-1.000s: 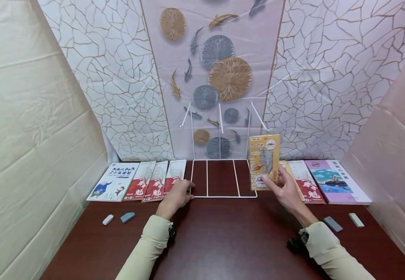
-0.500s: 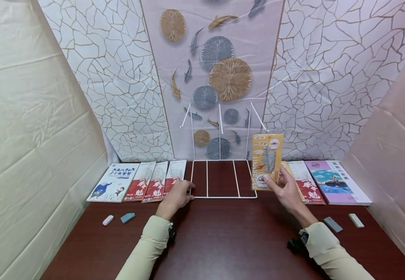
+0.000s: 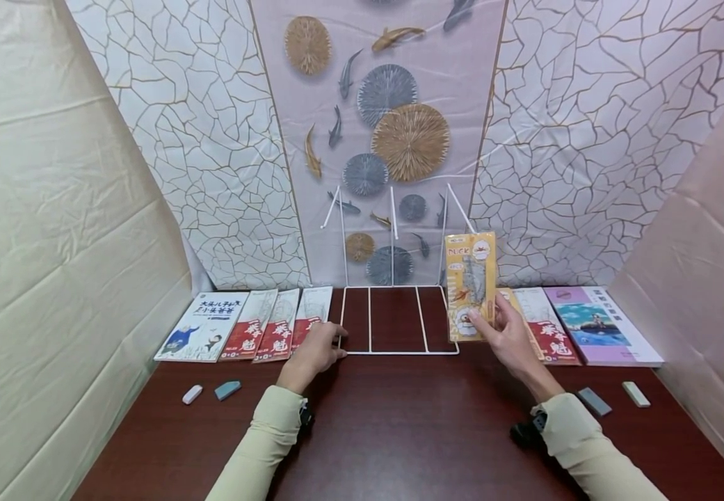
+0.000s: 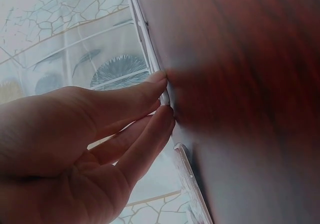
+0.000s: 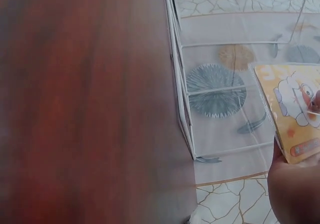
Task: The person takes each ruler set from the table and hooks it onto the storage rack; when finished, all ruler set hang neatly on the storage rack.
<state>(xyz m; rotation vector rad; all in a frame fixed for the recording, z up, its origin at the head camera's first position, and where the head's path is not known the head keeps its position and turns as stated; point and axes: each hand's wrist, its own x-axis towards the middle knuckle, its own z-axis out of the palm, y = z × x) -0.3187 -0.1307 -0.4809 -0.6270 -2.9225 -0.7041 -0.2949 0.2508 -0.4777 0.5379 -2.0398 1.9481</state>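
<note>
My right hand [image 3: 512, 339] pinches a flat yellow pack [image 3: 471, 285] printed "DUCK", its thumb across the lower front. The pack stands upright above the table at the right end of a white wire rack [image 3: 399, 353]. In the right wrist view the yellow pack [image 5: 295, 114] shows a clear plastic edge. My left hand [image 3: 316, 353] is at the rack's left front corner. The left wrist view shows the left hand [image 4: 95, 129] pinching the rack's white wire [image 4: 145, 34] between thumb and fingers. White wire dividers rise at the rack's back.
Left of the rack lie a white picture book [image 3: 205, 325] and several red-and-white booklets [image 3: 277, 323]. To its right are a red-and-white booklet [image 3: 549, 330] and a purple book [image 3: 596, 325]. Erasers [image 3: 228, 390] lie nearer on the dark table [image 3: 380, 424], with others on the right [image 3: 594, 401].
The yellow pack in my right hand shifted slightly right, then back left and a little up, turning slightly. My left hand has stayed at the rack's corner.
</note>
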